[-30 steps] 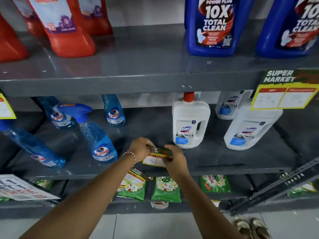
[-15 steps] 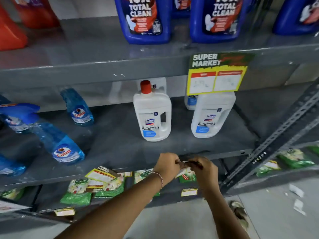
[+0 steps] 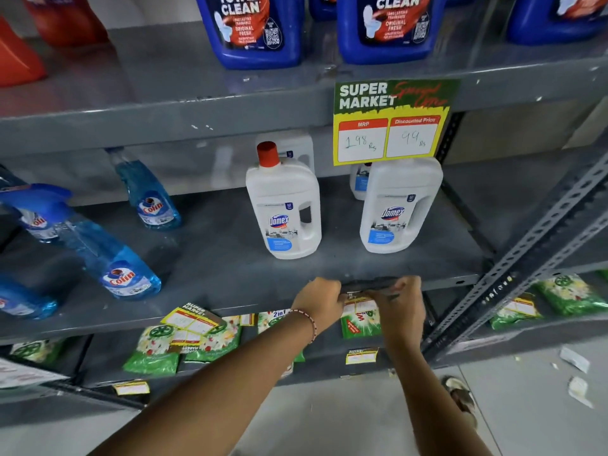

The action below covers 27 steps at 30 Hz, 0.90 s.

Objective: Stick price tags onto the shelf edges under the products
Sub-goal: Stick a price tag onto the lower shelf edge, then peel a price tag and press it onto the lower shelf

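Observation:
A green and yellow price tag [image 3: 359, 301] lies against the front edge of the middle grey shelf [image 3: 230, 311], below two white Domex bottles [image 3: 285, 205]. My left hand [image 3: 318, 302] pinches the tag's left end and my right hand [image 3: 402, 302] presses its right end; both hands cover much of it. A larger matching tag [image 3: 391, 121], reading 198 and 99, hangs from the upper shelf edge [image 3: 164, 125] under blue cleaner bottles [image 3: 251, 28].
Blue Colin spray bottles [image 3: 113, 255] stand at the left of the middle shelf. Green packets [image 3: 184, 345] and loose tags [image 3: 190, 319] lie on the bottom shelf. A slotted metal upright [image 3: 533, 245] slants at the right. Paper scraps [image 3: 574, 358] litter the floor.
The view has swung right and closer. My hands carried the tag from mid-shelf rightwards to the shelf edge beneath the Domex bottles.

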{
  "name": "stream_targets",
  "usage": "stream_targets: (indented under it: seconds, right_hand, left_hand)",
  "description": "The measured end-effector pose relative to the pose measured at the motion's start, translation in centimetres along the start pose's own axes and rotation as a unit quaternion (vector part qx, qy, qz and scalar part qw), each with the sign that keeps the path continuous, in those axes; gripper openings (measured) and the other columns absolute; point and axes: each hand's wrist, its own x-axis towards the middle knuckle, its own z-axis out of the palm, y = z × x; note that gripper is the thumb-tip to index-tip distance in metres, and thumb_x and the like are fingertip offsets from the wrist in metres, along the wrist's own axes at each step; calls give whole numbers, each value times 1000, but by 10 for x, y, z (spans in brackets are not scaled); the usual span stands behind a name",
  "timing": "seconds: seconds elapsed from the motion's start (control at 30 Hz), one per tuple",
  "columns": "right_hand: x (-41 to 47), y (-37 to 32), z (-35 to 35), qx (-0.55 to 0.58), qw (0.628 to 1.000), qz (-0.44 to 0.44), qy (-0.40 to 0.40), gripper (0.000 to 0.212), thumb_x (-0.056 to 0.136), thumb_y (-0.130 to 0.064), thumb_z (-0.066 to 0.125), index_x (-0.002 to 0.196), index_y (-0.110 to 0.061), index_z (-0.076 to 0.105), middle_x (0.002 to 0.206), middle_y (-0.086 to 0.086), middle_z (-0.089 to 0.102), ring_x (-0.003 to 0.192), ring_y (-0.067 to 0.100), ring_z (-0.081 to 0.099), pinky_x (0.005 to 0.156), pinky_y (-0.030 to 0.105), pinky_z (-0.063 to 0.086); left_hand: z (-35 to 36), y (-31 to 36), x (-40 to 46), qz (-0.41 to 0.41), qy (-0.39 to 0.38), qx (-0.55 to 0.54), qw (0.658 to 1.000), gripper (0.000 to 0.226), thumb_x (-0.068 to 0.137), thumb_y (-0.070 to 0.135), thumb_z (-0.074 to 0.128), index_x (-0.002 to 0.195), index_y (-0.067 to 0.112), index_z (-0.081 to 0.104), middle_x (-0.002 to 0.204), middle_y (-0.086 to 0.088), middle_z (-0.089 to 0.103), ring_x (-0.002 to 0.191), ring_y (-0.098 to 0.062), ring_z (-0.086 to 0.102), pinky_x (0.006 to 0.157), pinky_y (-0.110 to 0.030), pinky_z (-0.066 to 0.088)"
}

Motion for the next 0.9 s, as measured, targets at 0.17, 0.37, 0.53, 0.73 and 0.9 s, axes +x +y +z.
stream_targets:
  seconds: [0.17,0.37,0.53,0.73,0.9]
  right_hand:
    - [-2,-3,-3,-71,996,-53,16,34,84,-33,70,79,-17,40,76,-3,53,57,15,43,55,36,41]
    - [-35,-2,30,-14,998,-45,29,19,88,-7,62,75,-13,49,92,7,58,70,25,54,61,38,47]
    - [-90,-26,71,20,992,-113,-44,23,85,0,61,70,-15,55,83,5,59,72,23,51,55,20,27]
    - [-156,-61,137,-46,947,-226,-225,15,90,-30,61,103,-23,63,101,-7,56,91,14,54,75,7,38]
    - [-197,-89,184,-105,928,-263,-242,25,90,-31,62,114,-27,67,116,-3,68,103,20,63,83,32,47]
  left_hand:
    - [-17,-22,-12,5,1,52,999,30,91,34,51,85,6,60,92,-19,69,86,-40,64,65,-38,49]
    - [-87,-128,-51,-122,-19,105,987,27,73,37,76,90,18,66,102,-5,70,96,-29,65,82,-37,54]
    - [-111,-198,-83,-167,10,76,983,11,72,12,75,83,12,74,91,-12,75,89,-30,69,74,-28,50]
    - [-97,-216,-110,-56,77,8,995,15,83,14,64,89,6,75,94,-15,74,90,-30,67,80,-32,45]
    - [-95,-256,-150,-68,138,-123,980,12,79,10,65,79,13,76,82,-5,75,75,-20,67,72,-25,50]
